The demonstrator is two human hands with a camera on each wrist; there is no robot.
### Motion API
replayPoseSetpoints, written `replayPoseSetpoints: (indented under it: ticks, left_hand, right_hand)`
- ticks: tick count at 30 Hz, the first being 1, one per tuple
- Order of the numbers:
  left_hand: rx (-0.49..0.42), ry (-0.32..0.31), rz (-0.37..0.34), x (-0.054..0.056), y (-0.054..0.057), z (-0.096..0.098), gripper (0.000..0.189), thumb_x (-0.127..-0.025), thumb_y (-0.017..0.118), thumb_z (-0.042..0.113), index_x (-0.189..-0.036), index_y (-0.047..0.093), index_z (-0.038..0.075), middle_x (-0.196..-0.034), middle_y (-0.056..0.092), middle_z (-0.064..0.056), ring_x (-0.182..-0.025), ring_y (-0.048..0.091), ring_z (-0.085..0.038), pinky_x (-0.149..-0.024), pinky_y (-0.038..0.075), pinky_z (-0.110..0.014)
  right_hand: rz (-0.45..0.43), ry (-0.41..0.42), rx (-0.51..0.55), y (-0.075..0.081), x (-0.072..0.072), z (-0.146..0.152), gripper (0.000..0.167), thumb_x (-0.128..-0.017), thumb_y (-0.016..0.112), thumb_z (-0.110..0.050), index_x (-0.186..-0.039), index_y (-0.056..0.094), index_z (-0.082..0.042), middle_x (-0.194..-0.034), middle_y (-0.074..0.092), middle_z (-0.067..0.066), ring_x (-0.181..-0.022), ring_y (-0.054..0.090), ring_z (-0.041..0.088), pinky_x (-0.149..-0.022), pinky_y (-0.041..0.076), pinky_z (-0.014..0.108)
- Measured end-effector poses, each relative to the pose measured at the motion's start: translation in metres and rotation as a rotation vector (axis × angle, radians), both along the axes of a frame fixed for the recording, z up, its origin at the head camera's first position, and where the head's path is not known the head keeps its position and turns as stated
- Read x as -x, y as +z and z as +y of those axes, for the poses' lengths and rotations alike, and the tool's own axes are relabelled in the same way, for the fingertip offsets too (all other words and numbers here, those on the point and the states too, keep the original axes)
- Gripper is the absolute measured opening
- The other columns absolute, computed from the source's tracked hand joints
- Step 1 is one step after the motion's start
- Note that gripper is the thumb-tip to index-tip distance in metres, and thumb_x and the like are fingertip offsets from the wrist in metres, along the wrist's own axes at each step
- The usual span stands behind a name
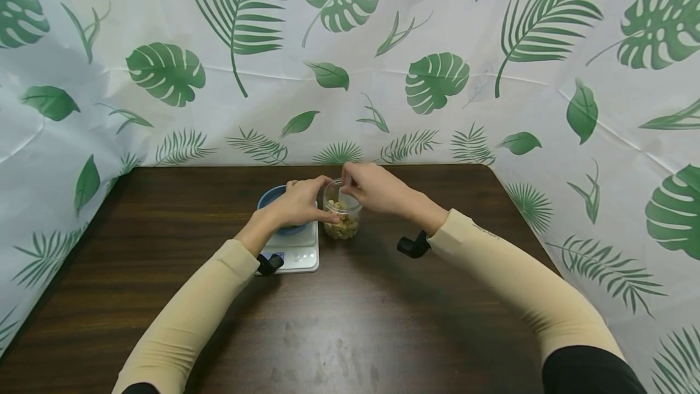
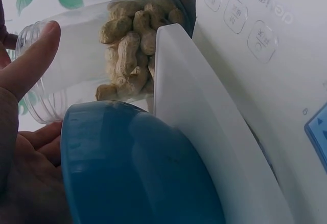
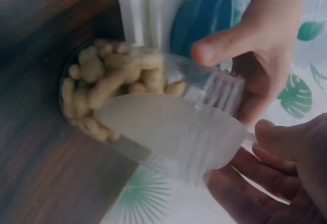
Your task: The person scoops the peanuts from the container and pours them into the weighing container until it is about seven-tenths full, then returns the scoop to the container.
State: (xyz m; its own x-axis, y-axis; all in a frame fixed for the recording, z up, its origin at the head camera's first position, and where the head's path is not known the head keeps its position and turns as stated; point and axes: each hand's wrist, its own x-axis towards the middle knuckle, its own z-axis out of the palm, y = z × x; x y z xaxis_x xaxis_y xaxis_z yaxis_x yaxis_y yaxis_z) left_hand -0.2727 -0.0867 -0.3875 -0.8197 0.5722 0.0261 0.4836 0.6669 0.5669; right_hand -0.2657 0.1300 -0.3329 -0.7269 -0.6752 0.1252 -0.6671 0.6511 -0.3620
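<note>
A clear jar [image 3: 222,88] with a threaded neck stands on the table, its lower part filled with unshelled peanuts [image 3: 110,83]. My left hand [image 1: 298,202] holds the jar near its mouth, thumb on the near side and fingers on the far side. Above the mouth, my right hand [image 1: 376,187] pinches the thin handle of a translucent white plastic scoop [image 3: 168,127]. The scoop's blade reaches down inside the jar, its tip against the peanuts. Beneath my left hand a blue bowl [image 2: 127,168] sits on the white kitchen scale [image 1: 301,259], partly hidden by that hand.
The scale's raised white platform [image 2: 189,91] is close beside the jar on the left. Dark wooden tabletop [image 1: 350,315] extends in front. A leaf-patterned sheet [image 1: 372,96] hangs behind the table and at its sides.
</note>
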Motion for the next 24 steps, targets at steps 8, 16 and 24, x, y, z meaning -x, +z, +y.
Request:
replayPoseSetpoints:
  ticks: [8,16,24]
  left_hand:
    - [-0.003,-0.002,0.002,0.001,-0.001,0.001,0.083,-0.085,0.085,0.042,-0.148,0.047,0.002,-0.134,0.063,-0.012,-0.124,0.058,-0.036,-0.105,0.025,-0.060]
    - [-0.003,0.004,0.000,0.001,0.001,0.000,0.082,-0.085,0.085,0.042,-0.146,0.049,0.002,-0.131,0.064,-0.011,-0.122,0.059,-0.033,-0.105,0.025,-0.059]
    - [-0.011,0.006,-0.006,0.001,-0.001,-0.001,0.082,-0.085,0.086,0.040,-0.147,0.048,0.002,-0.132,0.064,-0.011,-0.123,0.058,-0.035,-0.106,0.023,-0.058]
  right_hand:
    - [0.004,-0.027,0.117,-0.006,0.000,0.001,0.009,-0.103,0.066,-0.014,-0.104,0.063,-0.006,-0.092,0.068,0.003,-0.081,0.067,0.016,-0.072,0.054,0.035]
    - [-0.020,-0.068,0.224,-0.008,0.004,0.005,0.013,-0.103,0.066,-0.018,-0.106,0.065,-0.006,-0.098,0.071,0.006,-0.086,0.069,0.018,-0.071,0.056,0.034]
    - [-0.037,-0.145,0.311,-0.011,0.005,0.013,0.013,-0.103,0.066,-0.019,-0.108,0.066,-0.007,-0.094,0.070,0.005,-0.079,0.069,0.018,-0.066,0.055,0.036]
